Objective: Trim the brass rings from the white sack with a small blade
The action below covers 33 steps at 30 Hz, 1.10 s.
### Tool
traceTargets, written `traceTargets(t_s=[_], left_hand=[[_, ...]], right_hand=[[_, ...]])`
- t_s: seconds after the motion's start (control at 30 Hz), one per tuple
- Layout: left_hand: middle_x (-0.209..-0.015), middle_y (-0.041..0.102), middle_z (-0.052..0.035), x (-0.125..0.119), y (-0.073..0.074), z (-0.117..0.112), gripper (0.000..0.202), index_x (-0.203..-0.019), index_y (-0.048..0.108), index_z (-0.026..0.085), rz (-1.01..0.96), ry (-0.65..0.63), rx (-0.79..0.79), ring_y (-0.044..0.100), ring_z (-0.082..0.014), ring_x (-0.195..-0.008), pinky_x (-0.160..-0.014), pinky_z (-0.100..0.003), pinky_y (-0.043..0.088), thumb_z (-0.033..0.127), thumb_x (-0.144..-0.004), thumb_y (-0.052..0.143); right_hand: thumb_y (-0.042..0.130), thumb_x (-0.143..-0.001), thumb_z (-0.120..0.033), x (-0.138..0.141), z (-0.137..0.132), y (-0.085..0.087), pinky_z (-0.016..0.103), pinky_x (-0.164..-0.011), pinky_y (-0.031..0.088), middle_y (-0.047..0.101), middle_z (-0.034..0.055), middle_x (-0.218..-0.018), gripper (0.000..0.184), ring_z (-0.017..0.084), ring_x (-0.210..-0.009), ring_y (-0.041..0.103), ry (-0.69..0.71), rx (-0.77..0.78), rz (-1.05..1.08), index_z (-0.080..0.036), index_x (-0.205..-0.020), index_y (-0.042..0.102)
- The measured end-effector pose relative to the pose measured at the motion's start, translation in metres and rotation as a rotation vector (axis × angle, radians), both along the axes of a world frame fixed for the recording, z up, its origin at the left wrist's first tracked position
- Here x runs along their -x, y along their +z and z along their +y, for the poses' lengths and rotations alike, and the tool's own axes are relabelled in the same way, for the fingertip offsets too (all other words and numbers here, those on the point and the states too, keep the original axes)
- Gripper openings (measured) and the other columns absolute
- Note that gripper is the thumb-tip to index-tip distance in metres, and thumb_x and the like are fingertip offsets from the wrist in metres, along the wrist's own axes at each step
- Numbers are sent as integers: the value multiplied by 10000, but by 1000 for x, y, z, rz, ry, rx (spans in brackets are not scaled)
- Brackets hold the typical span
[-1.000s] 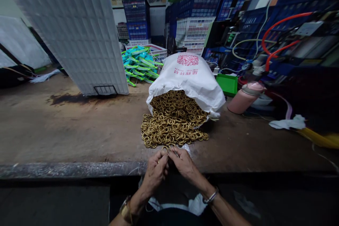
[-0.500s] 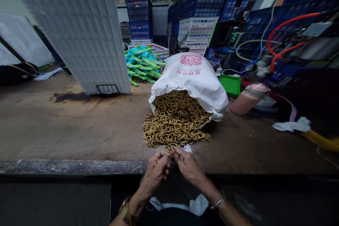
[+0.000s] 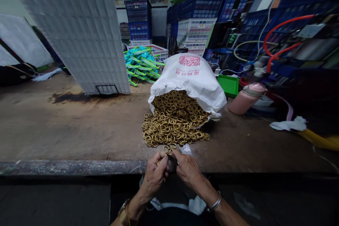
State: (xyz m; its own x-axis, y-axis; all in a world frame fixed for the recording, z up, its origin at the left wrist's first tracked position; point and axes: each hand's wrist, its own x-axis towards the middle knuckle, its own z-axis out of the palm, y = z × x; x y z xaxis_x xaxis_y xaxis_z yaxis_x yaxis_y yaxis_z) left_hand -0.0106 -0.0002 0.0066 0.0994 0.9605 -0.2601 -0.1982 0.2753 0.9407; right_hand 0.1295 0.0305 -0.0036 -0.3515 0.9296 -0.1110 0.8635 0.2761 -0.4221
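A heap of brass rings (image 3: 173,122) spills from a white sack (image 3: 189,77) lying on its side on the brown workbench (image 3: 66,130). Both my hands meet at the bench's front edge, just below the heap. My left hand (image 3: 156,174) is closed, pinching a brass ring between thumb and fingers. My right hand (image 3: 188,169) is closed too, pressed against the left, gripping a small dark piece I cannot make out. A crumpled clear plastic bit (image 3: 186,149) lies beside my right hand.
A large white grid panel (image 3: 76,35) leans at the back left. Teal strips (image 3: 140,65) are piled behind the sack. A green box (image 3: 227,84), a pink flask (image 3: 245,99), hoses and stacked blue crates (image 3: 201,3) crowd the right. White cloth (image 3: 288,124) lies right.
My hands stayed together at the bench edge with small finger movements; a dark piece now shows between them where a thin metal piece and ring showed before. The view shifted slightly.
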Motion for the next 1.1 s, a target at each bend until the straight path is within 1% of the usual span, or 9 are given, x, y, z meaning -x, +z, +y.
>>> traceTargets(t_s=[0.1,0.17,0.23,0.37,0.53,0.73,0.8,0.97,1.1], left_hand=[[-503,449,63,3,12,-9,302,-718,469,169,-46,-86,4,380,-42,-395,-389,-153,276,461,-744,541],[-514,460,60,4,18,-13,271,-746,478,172,-169,-122,17,386,-45,-399,-381,-151,284,434,-754,546],[-539,468,59,4,20,-12,257,-746,469,178,-321,-95,55,375,-43,-390,-360,-152,283,420,-754,553],[-661,531,18,5,13,-6,288,-709,467,160,-432,29,161,412,-43,-428,-355,-156,296,420,-721,590],[-708,580,-25,10,7,-3,285,-707,496,142,-451,71,195,450,-56,-466,-377,-167,305,402,-702,611],[-698,561,-6,17,-1,1,230,-868,541,158,-582,27,261,482,-64,-503,-395,-153,302,311,-712,614],[-713,560,-17,19,-4,2,204,-829,555,136,-618,30,286,499,-69,-536,-404,-149,314,297,-718,612],[-712,565,-19,16,-6,7,205,-694,516,134,-605,82,292,526,-84,-582,-399,-139,329,266,-664,670],[-624,520,30,9,-8,13,277,-699,488,152,-399,129,204,471,-56,-491,-379,-133,311,360,-656,667]], right_hand=[[401,-646,-37,-10,8,-1,232,-534,231,599,20,-659,343,137,-590,517,-105,15,-70,-179,-932,527],[414,-665,-34,-17,13,-4,237,-530,221,605,24,-656,313,136,-578,515,-197,-29,-92,-180,-917,530],[424,-700,-47,-20,18,-7,235,-538,227,619,29,-690,269,136,-605,531,-247,-83,-60,-184,-905,530],[438,-802,-171,-13,24,-10,230,-546,249,640,45,-747,134,143,-665,569,-304,-80,-34,-191,-892,535],[436,-836,-323,2,29,-10,246,-546,257,652,62,-781,173,171,-687,594,-321,-109,-110,-200,-902,538],[451,-821,-255,8,34,-5,249,-582,289,655,82,-798,149,179,-712,602,-328,-82,-128,-179,-920,531],[449,-814,-235,7,34,-4,246,-574,284,656,77,-792,147,174,-710,601,-325,-71,-119,-176,-918,534],[445,-795,-218,-1,33,-8,236,-559,277,640,47,-750,129,156,-667,576,-309,-112,-3,-182,-882,533],[406,-802,-246,-3,26,-12,227,-553,295,583,9,-672,118,137,-603,521,-285,-143,206,-189,-789,508]])
